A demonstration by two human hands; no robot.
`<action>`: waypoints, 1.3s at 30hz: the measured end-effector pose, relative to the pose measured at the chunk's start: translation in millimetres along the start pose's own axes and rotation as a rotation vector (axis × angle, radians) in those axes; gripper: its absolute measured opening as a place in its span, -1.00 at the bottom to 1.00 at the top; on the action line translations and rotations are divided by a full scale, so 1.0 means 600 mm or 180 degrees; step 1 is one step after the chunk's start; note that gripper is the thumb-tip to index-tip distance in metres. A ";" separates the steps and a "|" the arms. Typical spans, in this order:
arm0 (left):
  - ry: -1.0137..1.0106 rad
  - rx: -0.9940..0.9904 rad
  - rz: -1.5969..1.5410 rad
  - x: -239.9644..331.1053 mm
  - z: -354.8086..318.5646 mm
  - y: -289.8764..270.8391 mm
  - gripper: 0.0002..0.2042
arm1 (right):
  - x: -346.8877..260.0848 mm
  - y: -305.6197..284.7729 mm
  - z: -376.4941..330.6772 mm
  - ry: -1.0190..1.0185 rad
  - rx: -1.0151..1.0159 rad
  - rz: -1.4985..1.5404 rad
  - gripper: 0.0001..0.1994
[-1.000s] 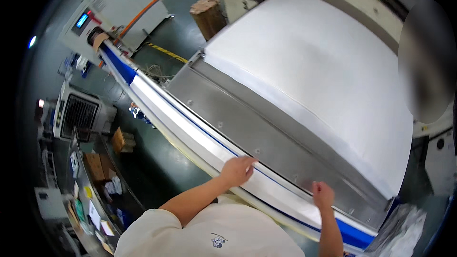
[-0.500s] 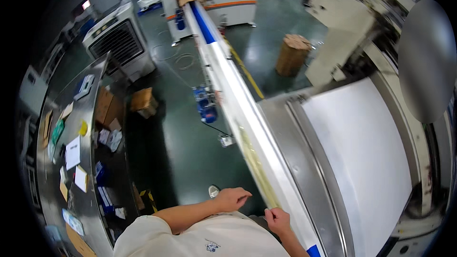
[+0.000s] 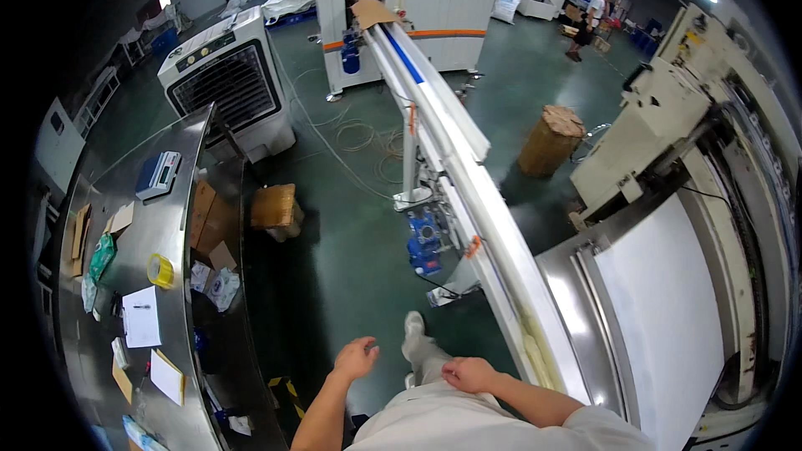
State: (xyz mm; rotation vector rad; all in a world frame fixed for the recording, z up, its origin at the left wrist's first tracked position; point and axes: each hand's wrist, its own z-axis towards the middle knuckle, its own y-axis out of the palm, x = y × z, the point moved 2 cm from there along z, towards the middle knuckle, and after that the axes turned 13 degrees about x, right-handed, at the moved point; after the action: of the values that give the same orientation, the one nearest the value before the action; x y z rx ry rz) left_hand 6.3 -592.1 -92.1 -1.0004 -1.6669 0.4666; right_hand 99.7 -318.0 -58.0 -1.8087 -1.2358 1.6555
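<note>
My left hand [image 3: 357, 358] hangs in front of me over the green floor, its fingers loosely bent and apart, with nothing visible in it. Across my front lies my right hand [image 3: 468, 374], fingers curled in close to my trouser leg; whatever they hold, if anything, is hidden. Nearest to the right hand is a long white conveyor [image 3: 501, 234], which slants away to a white machine [image 3: 434, 0]. A pale yellowish strip [image 3: 539, 351] lies along its near end. Neither hand touches the conveyor.
To the left, a metal workbench [image 3: 180, 234] bears a scale [image 3: 159, 175], yellow tape [image 3: 159, 271] and papers [image 3: 141, 317]. A cardboard box [image 3: 276, 210], blue motor [image 3: 423, 242] and loose hose [image 3: 355, 129] are on or near the floor. Another person [image 3: 595, 21] stands far right.
The view has shifted, with my legs now showing mid-stride. My hands have moved apart: the left has swung out leftward, and the right has come in across my body, away from the conveyor.
</note>
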 end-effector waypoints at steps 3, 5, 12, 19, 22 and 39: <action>-0.0352 0.0102 0.0131 -0.112 0.056 -0.011 -0.63 | -0.009 -0.001 0.120 -0.0218 0.0084 -0.0128 -0.73; -0.0617 0.0112 0.0256 -0.211 0.082 -0.002 -0.69 | -0.009 -0.001 0.201 -0.0139 0.0004 0.0008 -0.73; 0.0462 -0.2172 0.1957 -0.492 0.100 -0.012 -0.64 | -0.083 -0.037 0.538 -0.0614 -0.0052 -0.0037 -0.78; -0.0129 -0.0368 0.1304 -0.641 0.262 -0.116 -0.79 | -0.094 -0.114 0.847 -0.0307 -0.0276 -0.0315 -0.77; -0.0272 -0.0667 0.1110 -0.663 0.416 -0.167 -0.80 | -0.065 -0.144 0.939 0.0315 0.0001 -0.0134 -0.77; -0.0068 0.0495 -0.0139 -0.401 1.402 -0.465 -0.80 | 0.323 0.104 0.762 -0.0569 -0.2444 -0.1826 -0.70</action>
State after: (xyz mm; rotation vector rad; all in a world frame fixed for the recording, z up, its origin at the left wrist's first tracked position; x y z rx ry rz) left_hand -861.4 -792.5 -315.4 -0.8459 -1.6412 0.5705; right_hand -324.8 -317.9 -322.9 -1.4245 -2.4293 1.0918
